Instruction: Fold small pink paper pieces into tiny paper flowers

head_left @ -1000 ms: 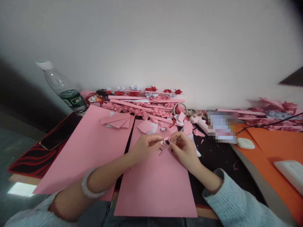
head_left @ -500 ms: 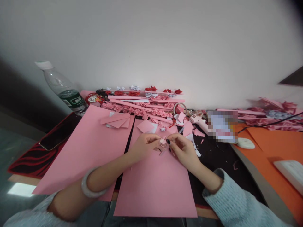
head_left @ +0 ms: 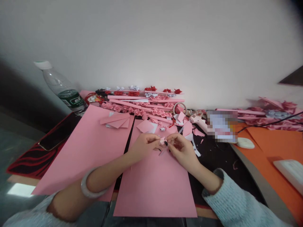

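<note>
Between my fingertips is a small pink paper piece [head_left: 163, 141], folded or curled, its exact shape partly covered. My left hand [head_left: 146, 145] pinches it from the left, a pale bangle on that wrist. My right hand [head_left: 182, 150] grips its right side with thumb and forefinger, a dark nail showing. Both hands are just above a large pink sheet [head_left: 156, 189]. A narrow paper strip [head_left: 162, 152] shows below the fingers. Behind the hands are a pink paper square [head_left: 145, 126] and a small whitish folded paper bit [head_left: 162, 129].
A second pink sheet [head_left: 82, 151] with folded pink papers [head_left: 115, 121] lies left. Paper flowers [head_left: 139, 112], rolled paper sticks, a tape roll [head_left: 180, 108] and a pink glue gun [head_left: 199, 121] line the back. A bottle [head_left: 68, 91] and phone [head_left: 58, 134] are left; a white mouse [head_left: 245, 143] is right.
The fingers of my right hand have shifted slightly left and down on the small pink paper piece. My left hand stays nearly still.
</note>
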`<state>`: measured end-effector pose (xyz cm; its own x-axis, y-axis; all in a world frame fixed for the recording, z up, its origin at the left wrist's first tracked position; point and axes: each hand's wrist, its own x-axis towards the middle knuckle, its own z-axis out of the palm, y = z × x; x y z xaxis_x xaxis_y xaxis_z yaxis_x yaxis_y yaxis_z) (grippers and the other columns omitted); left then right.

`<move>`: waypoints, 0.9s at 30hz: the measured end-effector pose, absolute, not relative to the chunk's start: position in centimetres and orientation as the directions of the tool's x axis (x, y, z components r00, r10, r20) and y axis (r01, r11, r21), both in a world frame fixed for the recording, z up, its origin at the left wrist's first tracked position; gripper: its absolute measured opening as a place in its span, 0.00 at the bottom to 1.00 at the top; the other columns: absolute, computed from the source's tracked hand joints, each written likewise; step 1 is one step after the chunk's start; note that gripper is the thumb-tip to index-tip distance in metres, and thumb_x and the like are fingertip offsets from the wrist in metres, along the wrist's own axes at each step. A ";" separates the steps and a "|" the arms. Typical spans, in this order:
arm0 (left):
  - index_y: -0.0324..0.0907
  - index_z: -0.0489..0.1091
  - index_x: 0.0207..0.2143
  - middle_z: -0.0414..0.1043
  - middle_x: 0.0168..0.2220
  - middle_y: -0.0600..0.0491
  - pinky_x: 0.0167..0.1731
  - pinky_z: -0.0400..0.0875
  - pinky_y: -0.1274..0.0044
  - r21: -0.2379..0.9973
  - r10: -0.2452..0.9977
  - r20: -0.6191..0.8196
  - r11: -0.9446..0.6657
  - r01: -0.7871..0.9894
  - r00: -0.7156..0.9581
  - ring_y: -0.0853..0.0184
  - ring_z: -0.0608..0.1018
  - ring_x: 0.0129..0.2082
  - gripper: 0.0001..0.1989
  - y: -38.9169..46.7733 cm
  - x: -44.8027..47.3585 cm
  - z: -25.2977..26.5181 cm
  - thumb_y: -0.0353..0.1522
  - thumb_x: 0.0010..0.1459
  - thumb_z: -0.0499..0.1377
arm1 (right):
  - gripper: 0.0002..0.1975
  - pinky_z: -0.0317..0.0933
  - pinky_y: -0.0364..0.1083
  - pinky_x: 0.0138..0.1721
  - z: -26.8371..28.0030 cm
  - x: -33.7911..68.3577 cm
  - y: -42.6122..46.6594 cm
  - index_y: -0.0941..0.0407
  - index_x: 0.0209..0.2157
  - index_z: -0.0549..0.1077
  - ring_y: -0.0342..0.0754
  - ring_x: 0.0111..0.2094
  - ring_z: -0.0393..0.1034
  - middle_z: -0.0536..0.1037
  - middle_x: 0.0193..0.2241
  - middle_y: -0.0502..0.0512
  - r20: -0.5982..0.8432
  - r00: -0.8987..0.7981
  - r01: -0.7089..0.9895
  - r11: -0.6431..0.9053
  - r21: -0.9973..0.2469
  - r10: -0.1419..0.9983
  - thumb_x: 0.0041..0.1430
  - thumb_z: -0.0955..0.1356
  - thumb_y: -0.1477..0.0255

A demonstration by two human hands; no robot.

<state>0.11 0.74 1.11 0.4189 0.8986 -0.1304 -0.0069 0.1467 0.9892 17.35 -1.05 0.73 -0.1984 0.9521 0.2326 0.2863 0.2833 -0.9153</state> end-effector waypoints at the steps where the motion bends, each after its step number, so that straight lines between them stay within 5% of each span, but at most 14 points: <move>1: 0.36 0.73 0.29 0.75 0.26 0.52 0.32 0.73 0.79 0.990 0.900 -0.129 0.143 -0.001 0.417 0.71 0.77 0.27 0.09 0.7 0.1 1.2 0.34 0.52 0.59 | 0.05 0.59 0.40 0.23 0.7 17.3 -1.0 0.56 0.34 0.67 0.41 0.24 0.64 0.69 0.27 0.50 0.227 -0.185 0.262 0.271 -0.926 0.956 0.54 0.64 0.77; 11: 0.38 0.75 0.32 0.75 0.29 0.52 0.35 0.73 0.78 0.997 0.898 -0.058 0.027 0.077 0.436 0.69 0.77 0.31 0.09 0.8 -0.2 0.9 0.33 0.54 0.57 | 0.07 0.61 0.42 0.30 0.6 17.8 -0.8 0.57 0.34 0.73 0.44 0.30 0.68 0.75 0.30 0.53 0.280 -0.239 0.405 0.358 -0.841 0.930 0.56 0.63 0.77; 17: 0.38 0.74 0.30 0.76 0.30 0.52 0.38 0.71 0.76 0.963 0.914 0.021 -0.127 0.238 0.405 0.67 0.77 0.33 0.07 0.9 -0.4 0.7 0.31 0.52 0.58 | 0.09 0.60 0.41 0.24 0.5 17.9 -1.0 0.57 0.35 0.74 0.42 0.23 0.68 0.76 0.26 0.53 0.272 -0.235 0.481 0.355 -0.802 0.933 0.57 0.63 0.76; 21: 0.39 0.72 0.42 0.76 0.40 0.50 0.44 0.70 0.74 0.983 0.931 0.004 -0.071 0.171 0.365 0.64 0.77 0.40 0.16 0.9 -0.4 0.7 0.31 0.48 0.62 | 0.08 0.60 0.41 0.22 0.6 17.8 -1.0 0.57 0.33 0.75 0.42 0.20 0.66 0.76 0.25 0.53 0.267 -0.230 0.486 0.348 -0.802 0.936 0.57 0.63 0.74; 27: 0.38 0.74 0.38 0.77 0.37 0.49 0.42 0.71 0.73 0.997 0.883 -0.035 0.002 0.071 0.468 0.64 0.78 0.37 0.15 1.0 -0.3 0.4 0.33 0.46 0.64 | 0.06 0.58 0.40 0.21 0.8 17.7 -1.1 0.57 0.30 0.74 0.42 0.20 0.65 0.75 0.24 0.52 0.263 -0.237 0.474 0.348 -0.809 0.935 0.56 0.64 0.74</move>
<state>-0.33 0.99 0.39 0.4683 0.8829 -0.0353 0.0713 0.0021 0.9975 17.73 -1.08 0.76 -0.2368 0.9351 0.2634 0.4740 0.3479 -0.8089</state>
